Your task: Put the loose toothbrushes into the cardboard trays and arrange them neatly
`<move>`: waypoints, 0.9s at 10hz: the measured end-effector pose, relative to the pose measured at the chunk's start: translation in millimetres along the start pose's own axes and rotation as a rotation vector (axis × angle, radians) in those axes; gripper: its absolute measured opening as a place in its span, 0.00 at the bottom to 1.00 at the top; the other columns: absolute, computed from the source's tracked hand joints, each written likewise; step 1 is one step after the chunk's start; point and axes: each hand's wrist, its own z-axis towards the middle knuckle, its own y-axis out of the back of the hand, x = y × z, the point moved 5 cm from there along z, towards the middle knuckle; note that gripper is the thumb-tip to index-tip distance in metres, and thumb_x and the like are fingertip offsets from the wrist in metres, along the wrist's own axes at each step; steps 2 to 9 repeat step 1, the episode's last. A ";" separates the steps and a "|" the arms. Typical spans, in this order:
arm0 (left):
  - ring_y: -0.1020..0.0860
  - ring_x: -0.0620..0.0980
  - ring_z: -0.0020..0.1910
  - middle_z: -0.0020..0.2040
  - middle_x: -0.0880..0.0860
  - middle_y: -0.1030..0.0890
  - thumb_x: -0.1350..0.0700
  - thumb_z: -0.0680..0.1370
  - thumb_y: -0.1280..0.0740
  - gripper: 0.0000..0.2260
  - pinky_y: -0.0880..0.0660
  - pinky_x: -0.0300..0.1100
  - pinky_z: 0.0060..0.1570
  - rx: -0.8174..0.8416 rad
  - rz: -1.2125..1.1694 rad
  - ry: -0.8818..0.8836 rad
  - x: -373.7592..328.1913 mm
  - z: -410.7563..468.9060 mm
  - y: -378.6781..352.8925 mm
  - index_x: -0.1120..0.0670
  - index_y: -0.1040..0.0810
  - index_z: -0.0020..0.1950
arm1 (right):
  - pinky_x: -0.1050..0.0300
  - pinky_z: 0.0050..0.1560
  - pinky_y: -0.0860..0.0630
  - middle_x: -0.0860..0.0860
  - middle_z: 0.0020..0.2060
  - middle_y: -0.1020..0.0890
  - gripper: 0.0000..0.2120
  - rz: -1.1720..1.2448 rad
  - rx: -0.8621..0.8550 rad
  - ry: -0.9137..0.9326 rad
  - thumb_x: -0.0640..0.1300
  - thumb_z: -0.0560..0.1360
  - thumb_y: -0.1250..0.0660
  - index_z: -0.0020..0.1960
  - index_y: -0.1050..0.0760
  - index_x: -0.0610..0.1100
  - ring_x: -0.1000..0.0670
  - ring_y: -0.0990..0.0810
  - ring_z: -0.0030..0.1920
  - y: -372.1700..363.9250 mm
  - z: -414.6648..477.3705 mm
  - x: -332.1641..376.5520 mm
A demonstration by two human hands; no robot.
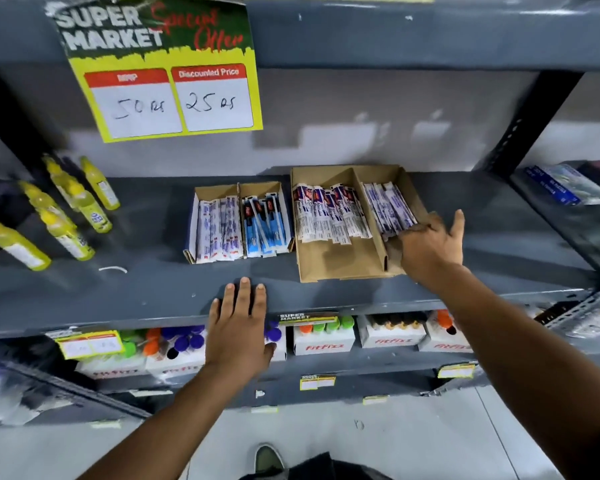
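Grey painted metal shelf (136, 289), smooth and scuffed. Far left: yellow plastic bottles (66, 216), some leaning or lying; not part of the task. Hanging above them, a glossy price sign (163, 74), its paper curled at the corner.

Left hand (238, 327): flat, palm down on the shelf's front lip, fingers together and extended, holding nothing. Judged to be bracing only.

Small cardboard tray (238, 188), two compartments, thin brown board with a white outer face. Left compartment holds white-and-purple toothbrush packs (217, 226), roughly parallel; the right holds blue packs (267, 223), slightly fanned.

Large cardboard tray (340, 263), plain corrugated board, one divider, near end of the floor bare. Its left compartment holds red-and-purple packs (329, 213), overlapped and skewed. Its right compartment holds a purple-print stack (390, 209), leaning toward the right wall.

Right hand (430, 245): fingers loosely spread, thumb up, fingertips at the near ends of that purple-print stack. Whether they pinch a pack or only nudge cannot be told; blur and the hand itself hide the contact. No packs seen loose on the shelf.

Handling judgement: packs look long, narrow, light, wrapped in slick printed film or card, so they likely slide over one another easily. Best taken across the width near mid-length, or squared up by pushing the ends together. Tray board is light; steady it while pushing.
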 end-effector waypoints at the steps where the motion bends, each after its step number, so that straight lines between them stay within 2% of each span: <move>1: 0.56 0.59 0.76 0.78 0.56 0.57 0.34 0.70 0.37 0.46 0.52 0.54 0.72 0.087 0.013 -0.037 8.1 7.0 2.8 0.52 0.59 0.77 | 0.31 0.72 0.55 0.50 0.59 0.21 0.14 0.380 -0.176 -0.031 0.46 0.76 0.38 0.59 0.23 0.54 0.45 0.32 0.68 3.3 -17.4 -10.8; 9: 0.56 0.59 0.76 0.78 0.56 0.57 0.34 0.70 0.37 0.46 0.52 0.54 0.72 0.087 0.013 -0.037 8.1 7.0 2.8 0.52 0.59 0.77 | 0.31 0.72 0.55 0.50 0.59 0.21 0.14 0.380 -0.176 -0.031 0.46 0.76 0.38 0.59 0.23 0.54 0.45 0.32 0.68 3.3 -17.4 -10.8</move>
